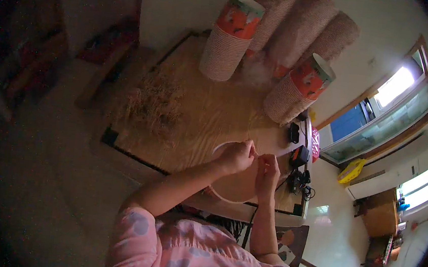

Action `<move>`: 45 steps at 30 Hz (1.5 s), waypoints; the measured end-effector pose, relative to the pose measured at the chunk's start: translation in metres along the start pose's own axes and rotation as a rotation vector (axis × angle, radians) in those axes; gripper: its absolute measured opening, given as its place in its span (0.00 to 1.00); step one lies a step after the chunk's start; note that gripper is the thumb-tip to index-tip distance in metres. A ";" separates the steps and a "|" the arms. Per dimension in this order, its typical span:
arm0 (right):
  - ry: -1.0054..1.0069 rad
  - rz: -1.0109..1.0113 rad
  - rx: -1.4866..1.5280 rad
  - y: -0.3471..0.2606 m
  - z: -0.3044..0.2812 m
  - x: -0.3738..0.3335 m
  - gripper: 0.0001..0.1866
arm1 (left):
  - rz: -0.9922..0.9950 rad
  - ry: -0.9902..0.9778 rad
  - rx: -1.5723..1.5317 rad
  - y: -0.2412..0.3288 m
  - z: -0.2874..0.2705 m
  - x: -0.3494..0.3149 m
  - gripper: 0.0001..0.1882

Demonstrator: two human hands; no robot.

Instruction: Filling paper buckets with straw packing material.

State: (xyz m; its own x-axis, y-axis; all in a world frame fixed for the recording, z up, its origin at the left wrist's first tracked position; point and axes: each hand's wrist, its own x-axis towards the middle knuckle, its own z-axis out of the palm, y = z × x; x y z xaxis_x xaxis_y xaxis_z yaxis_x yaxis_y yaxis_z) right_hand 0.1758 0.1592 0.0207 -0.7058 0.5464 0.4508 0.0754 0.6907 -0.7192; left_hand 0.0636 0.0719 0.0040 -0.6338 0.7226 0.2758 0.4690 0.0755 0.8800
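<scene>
My left hand (237,157) and my right hand (268,173) meet above the near part of a wooden table. Their fingers are pinched close together, nearly touching at the tips. Anything between the fingertips is too small to make out. Under the hands lies a round shape with a pale rim (228,201), partly covered by my left hand and forearm. Whether it is a loose ring or a shallow round piece, I cannot tell. A pile of loose tan fibres (155,103) is spread on the table to the left.
Ribbed cups stacked in tall columns (224,45) (291,94), orange and green at the top, stand at the back. Behind them are several fuzzy rolls (301,21). Black adapters and cables (299,156) crowd the right edge of the table (210,113). A yellow bag (351,171) is farther right.
</scene>
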 end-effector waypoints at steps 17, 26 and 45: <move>-0.211 -0.051 -0.027 -0.005 -0.004 0.034 0.03 | 0.439 0.139 0.619 0.012 -0.029 0.016 0.09; -0.396 -0.150 -0.257 0.002 -0.010 0.055 0.04 | 0.072 -0.286 0.078 -0.026 -0.029 0.031 0.07; -0.517 -0.109 -0.125 -0.003 0.002 0.052 0.05 | 0.080 0.043 -0.551 -0.045 -0.007 -0.022 0.06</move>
State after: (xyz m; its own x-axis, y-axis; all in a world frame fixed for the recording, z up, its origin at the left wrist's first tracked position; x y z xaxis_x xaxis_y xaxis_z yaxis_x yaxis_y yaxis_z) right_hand 0.1380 0.1842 0.0457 -0.9662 0.1867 0.1777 0.0439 0.7986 -0.6002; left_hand 0.0525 0.0479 -0.0387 -0.6395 0.6814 0.3559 0.1334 -0.3575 0.9243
